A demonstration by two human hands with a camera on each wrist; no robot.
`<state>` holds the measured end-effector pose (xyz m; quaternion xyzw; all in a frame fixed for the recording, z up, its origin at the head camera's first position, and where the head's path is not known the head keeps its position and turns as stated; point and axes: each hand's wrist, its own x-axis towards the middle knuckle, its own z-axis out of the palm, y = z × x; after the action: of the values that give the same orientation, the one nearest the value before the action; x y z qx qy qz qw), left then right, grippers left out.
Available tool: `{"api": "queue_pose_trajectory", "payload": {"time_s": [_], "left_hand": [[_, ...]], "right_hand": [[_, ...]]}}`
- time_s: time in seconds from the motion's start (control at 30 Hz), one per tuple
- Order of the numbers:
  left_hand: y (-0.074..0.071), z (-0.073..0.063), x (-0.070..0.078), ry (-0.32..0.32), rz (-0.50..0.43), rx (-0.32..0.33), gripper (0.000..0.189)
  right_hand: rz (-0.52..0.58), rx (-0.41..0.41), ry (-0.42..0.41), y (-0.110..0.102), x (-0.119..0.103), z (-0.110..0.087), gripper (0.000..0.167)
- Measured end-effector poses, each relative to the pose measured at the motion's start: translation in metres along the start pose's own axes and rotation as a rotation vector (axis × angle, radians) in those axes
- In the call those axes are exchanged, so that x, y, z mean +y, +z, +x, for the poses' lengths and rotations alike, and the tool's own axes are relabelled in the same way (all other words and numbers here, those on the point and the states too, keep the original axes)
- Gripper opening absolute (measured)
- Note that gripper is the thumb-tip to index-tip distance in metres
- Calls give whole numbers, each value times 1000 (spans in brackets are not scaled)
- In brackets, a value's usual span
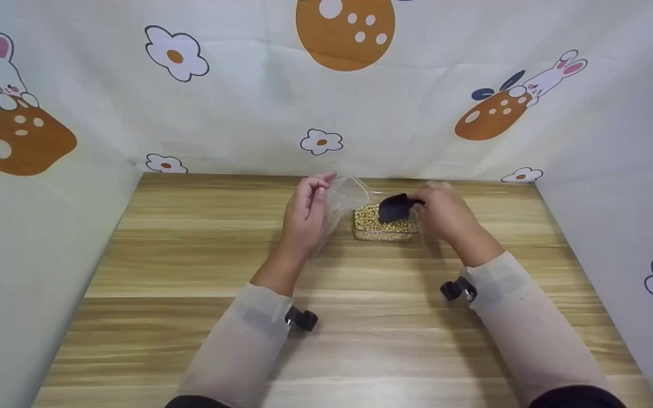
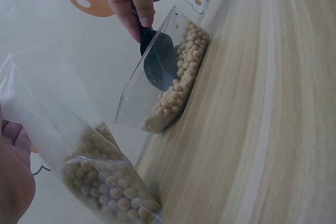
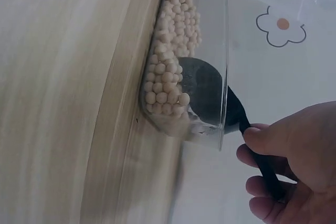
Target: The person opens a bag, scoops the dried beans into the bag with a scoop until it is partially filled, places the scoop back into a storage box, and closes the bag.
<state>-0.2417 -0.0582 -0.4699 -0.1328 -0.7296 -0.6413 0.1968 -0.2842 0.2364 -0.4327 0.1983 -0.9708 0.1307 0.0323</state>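
Note:
My right hand [image 1: 448, 212] grips the handle of a black scoop [image 1: 394, 208]. The scoop's blade dips into a clear rectangular container [image 1: 386, 236] holding round, pale yellow soybeans [image 1: 366, 217]. In the right wrist view, thumb and fingers wrap the handle, and the blade [image 3: 202, 90] stands against the beans. Just left of the container, my left hand [image 1: 304, 218] holds a clear plastic bag [image 1: 350, 195] near its open top. More soybeans [image 2: 113, 184] fill the bottom of that bag in the left wrist view. Part of the left fingers is out of that view.
A wood-grain table [image 1: 360, 317] carries the container and stands against a patterned white curtain [image 1: 236, 113] at the back. Curtain sides also rise at left and right. Small black devices [image 1: 302, 319] are strapped to both wrists.

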Motion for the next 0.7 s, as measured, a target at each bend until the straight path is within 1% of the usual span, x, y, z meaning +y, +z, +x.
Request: {"api": "queue_pose_trajectory", "payload": {"time_s": [0.1, 0.17, 0.3, 0.53, 0.7], "left_hand": [[0, 0, -1, 12, 1, 1, 17], [0, 0, -1, 12, 6, 1, 18], [0, -1, -2, 7, 16, -1, 17], [-1, 0, -1, -4, 26, -10, 17], [-1, 0, 0, -22, 25, -18, 17]], "right_hand": [[-7, 15, -42, 2, -2, 1, 30], [-5, 15, -55, 4, -2, 2, 30], [32, -16, -42, 9, 1, 4, 31], [147, -81, -4, 24, 2, 7, 32], [191, -70, -4, 31, -2, 10, 32]]}}
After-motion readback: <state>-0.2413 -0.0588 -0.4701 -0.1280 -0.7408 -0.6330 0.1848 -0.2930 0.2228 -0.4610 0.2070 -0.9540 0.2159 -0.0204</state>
